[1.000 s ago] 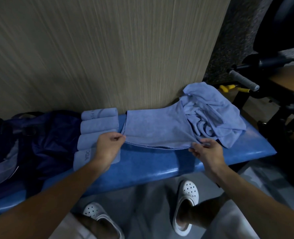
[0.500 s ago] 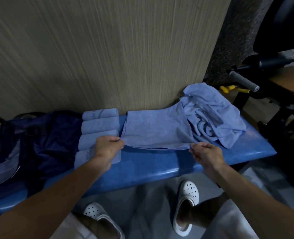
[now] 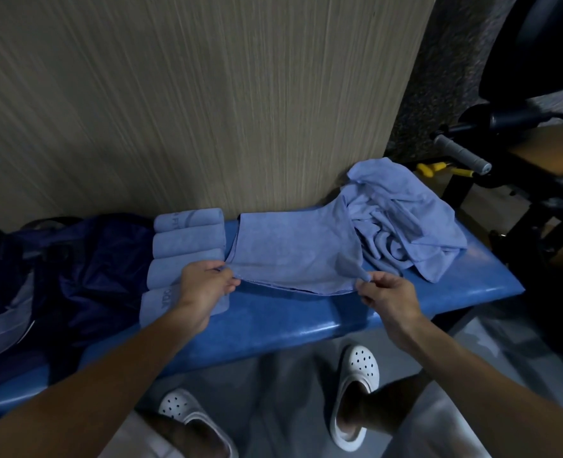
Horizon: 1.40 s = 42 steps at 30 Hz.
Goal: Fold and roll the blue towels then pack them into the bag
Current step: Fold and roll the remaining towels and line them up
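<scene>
A light blue towel (image 3: 293, 249) lies folded flat on the blue padded bench (image 3: 290, 322). My left hand (image 3: 204, 289) pinches its near left corner and my right hand (image 3: 385, 295) pinches its near right corner. Both corners are lifted a little off the bench. Several rolled blue towels (image 3: 187, 246) lie side by side just left of it, the nearest one partly under my left hand. A dark navy bag (image 3: 85, 269) sits further left on the bench. A crumpled heap of blue towels (image 3: 405, 219) lies at the right end.
A wood-grain wall panel (image 3: 207, 110) stands right behind the bench. Black gym equipment with a grey handle (image 3: 461, 153) and yellow parts stands to the right. My feet in white clogs (image 3: 356, 391) are on the grey floor below the bench edge.
The folded towel's near edge has been drawn slightly toward me and its corners raised. Both hands keep their pinch and have shifted only a little.
</scene>
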Each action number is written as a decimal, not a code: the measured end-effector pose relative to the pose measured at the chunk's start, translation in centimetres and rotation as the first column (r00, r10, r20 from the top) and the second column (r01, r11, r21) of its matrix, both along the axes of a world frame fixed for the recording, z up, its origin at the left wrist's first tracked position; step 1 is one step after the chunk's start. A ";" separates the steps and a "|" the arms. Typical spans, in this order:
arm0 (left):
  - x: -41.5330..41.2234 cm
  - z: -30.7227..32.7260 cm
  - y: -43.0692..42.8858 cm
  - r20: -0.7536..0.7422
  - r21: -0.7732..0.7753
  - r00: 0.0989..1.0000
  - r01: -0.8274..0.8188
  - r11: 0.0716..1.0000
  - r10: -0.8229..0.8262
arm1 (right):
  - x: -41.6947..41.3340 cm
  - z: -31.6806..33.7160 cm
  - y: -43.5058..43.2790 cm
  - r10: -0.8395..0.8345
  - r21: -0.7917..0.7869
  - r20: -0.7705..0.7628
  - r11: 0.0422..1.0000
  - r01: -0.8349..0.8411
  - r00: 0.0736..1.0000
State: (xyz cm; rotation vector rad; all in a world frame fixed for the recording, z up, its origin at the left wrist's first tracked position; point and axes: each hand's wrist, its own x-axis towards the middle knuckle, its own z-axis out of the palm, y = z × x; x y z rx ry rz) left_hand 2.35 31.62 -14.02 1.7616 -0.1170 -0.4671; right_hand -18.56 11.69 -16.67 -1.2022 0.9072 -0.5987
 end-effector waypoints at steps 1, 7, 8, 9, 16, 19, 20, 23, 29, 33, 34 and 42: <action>0.0 -0.1 0.0 -0.004 -0.003 1.000 0.000 1.000 0.000 | 0.0 -0.1 0.0 -0.005 -0.017 -0.010 1.000 0.005 1.000; -0.2 -0.6 0.4 0.043 0.020 0.999 0.015 1.000 -0.016 | 0.1 -0.6 0.5 0.013 -0.163 -0.058 0.986 -0.022 0.998; -0.1 -0.8 0.5 0.052 0.026 0.998 0.017 1.000 -0.018 | 0.1 -0.8 0.6 0.021 -0.165 -0.058 0.986 -0.031 0.998; -0.1 -1.0 0.6 0.060 0.027 0.998 0.023 0.999 -0.024 | 0.0 -1.0 0.7 0.025 -0.162 -0.060 0.986 -0.035 0.998; -0.6 -1.9 1.3 0.157 0.055 0.978 0.126 0.990 -0.134 | -0.3 -1.8 0.8 0.009 -0.151 -0.121 0.988 -0.028 0.993; -0.8 -2.5 1.4 0.181 0.055 0.974 0.126 0.991 -0.134 | -0.4 -1.9 1.0 0.004 -0.147 -0.090 0.989 -0.018 0.996; -0.9 -2.6 1.4 0.179 0.046 0.976 0.121 0.992 -0.127 | -0.4 -1.9 1.1 0.000 -0.141 -0.084 0.990 -0.012 0.996; -1.2 -2.8 1.4 0.137 0.013 0.985 0.100 0.995 -0.101 | -0.2 -2.1 1.0 -0.031 -0.128 -0.080 0.992 0.020 0.996; -2.4 -2.7 1.1 -0.031 -0.027 0.999 0.024 0.999 -0.025 | -0.6 -1.7 0.8 -0.083 -0.072 -0.023 0.994 0.081 0.996; -4.1 -3.7 1.1 -0.097 0.003 0.995 0.035 0.999 -0.034 | -1.4 -1.9 0.3 -0.157 -0.165 -0.106 0.977 0.138 0.982; -4.7 -4.2 1.3 -0.102 0.031 0.994 0.045 0.999 -0.041 | -1.6 -2.0 0.1 -0.169 -0.183 -0.133 0.973 0.143 0.977; -7.4 -6.8 2.9 0.074 0.333 0.996 0.023 0.943 -0.051 | -3.0 -2.8 0.1 -0.092 -0.229 -0.325 0.973 0.016 0.941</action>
